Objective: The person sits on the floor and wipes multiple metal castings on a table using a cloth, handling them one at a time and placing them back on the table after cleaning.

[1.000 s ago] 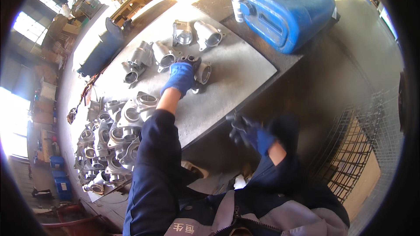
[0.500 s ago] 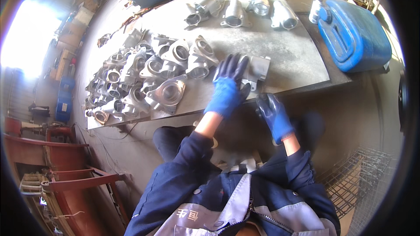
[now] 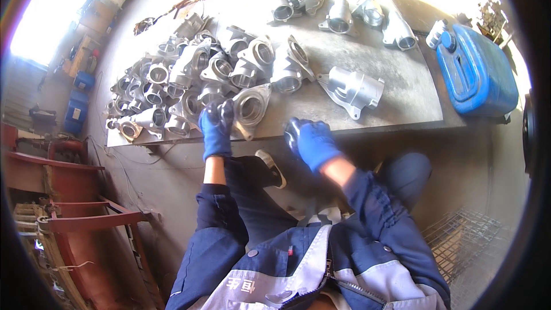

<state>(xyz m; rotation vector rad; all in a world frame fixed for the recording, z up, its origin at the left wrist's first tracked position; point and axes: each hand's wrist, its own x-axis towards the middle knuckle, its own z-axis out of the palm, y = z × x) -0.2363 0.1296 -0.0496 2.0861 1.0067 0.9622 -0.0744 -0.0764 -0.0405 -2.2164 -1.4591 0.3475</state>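
Observation:
My left hand [image 3: 217, 129], in a blue glove with dark coated fingers, is at the near edge of a heap of grey metal castings. Its fingers are curled at the left side of a metal casting [image 3: 264, 96] with a wide three-cornered flange and a round bore. My right hand [image 3: 313, 143], gloved alike, hovers at the table's front edge, to the right of that casting. The right fingers are bent in and slightly blurred, and nothing shows in them. A separate cylindrical casting [image 3: 351, 89] lies on its side farther right, apart from both hands.
Several castings [image 3: 158, 73] crowd the left part of the metal-topped table [image 3: 402, 100]. More castings [image 3: 340, 17] stand in a row at the back. A blue jerrycan [image 3: 479, 74] and a small white bottle [image 3: 436, 33] stand at the right. A wire basket [image 3: 459, 241] is below.
My left hand has left the cylindrical casting and moved left to the flanged casting by the heap. My right hand has also moved left. The view has shifted.

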